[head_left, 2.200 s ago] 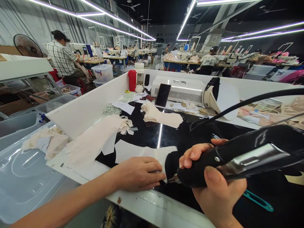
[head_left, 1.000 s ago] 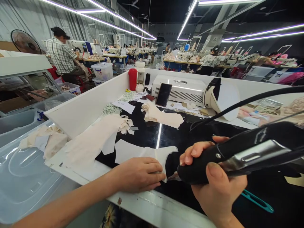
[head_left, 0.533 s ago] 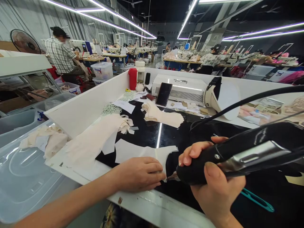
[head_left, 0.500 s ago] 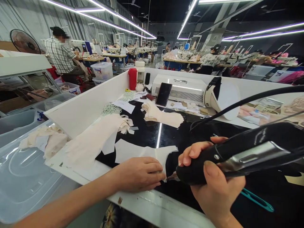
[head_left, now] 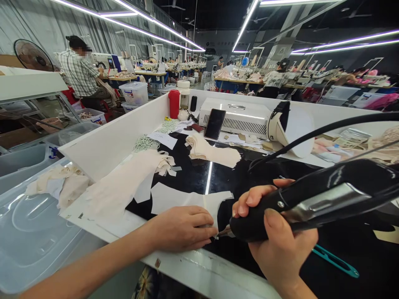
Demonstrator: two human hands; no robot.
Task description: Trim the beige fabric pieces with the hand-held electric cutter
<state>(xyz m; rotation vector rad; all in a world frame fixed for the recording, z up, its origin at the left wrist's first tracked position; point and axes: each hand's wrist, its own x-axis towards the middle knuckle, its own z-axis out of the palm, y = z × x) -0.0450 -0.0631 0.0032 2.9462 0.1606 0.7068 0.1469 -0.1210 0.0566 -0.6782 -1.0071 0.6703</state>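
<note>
My right hand (head_left: pixel 282 249) is wrapped tight round the black cutting tool (head_left: pixel 311 199), its metal tip (head_left: pixel 223 233) touching the edge of the white fabric piece (head_left: pixel 187 200) at the near side of the table (head_left: pixel 199 272). My left hand (head_left: pixel 182 228) lies flat, fingers (head_left: pixel 207 230) pressing that piece down just beside the tip. That closeness is my worry: a slip could nick a fingertip, or drag the cloth off line. Compared with two seconds back, the tool has crept slightly left. Farther off, the cream fabric stack (head_left: pixel 212 153) and phone (head_left: pixel 214 123) sit unchanged.
</note>
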